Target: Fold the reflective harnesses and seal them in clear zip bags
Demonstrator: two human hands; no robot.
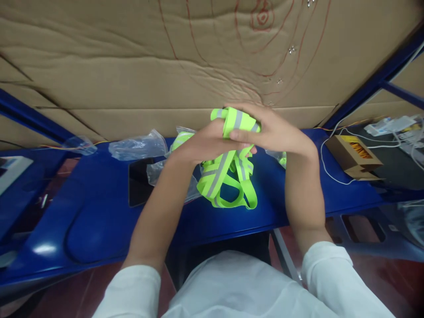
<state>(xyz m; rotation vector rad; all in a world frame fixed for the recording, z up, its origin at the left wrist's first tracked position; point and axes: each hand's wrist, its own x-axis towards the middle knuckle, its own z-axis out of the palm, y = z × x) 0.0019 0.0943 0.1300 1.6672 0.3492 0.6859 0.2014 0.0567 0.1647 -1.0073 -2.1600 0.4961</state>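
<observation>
A neon yellow-green reflective strap (217, 176) with grey stripes is bunched up between my hands, over the middle of the blue table. My left hand (212, 139) grips the bundle from the left, its fingers partly hidden behind the folds. From the right, my right hand (261, 126) wraps round the upper folds, with the thumb across the front. Loose loops of the strap hang below both hands towards the table's near edge. Behind my left wrist lies another piece of yellow-green material (181, 138), partly covered by clear plastic.
Clear plastic bags (139, 146) and a dark flat tablet-like object (141, 183) lie left on the blue table (99, 221). An open cardboard box (353, 157) and white cables stand right. A cardboard sheet (115, 79) with red curved lines rises behind.
</observation>
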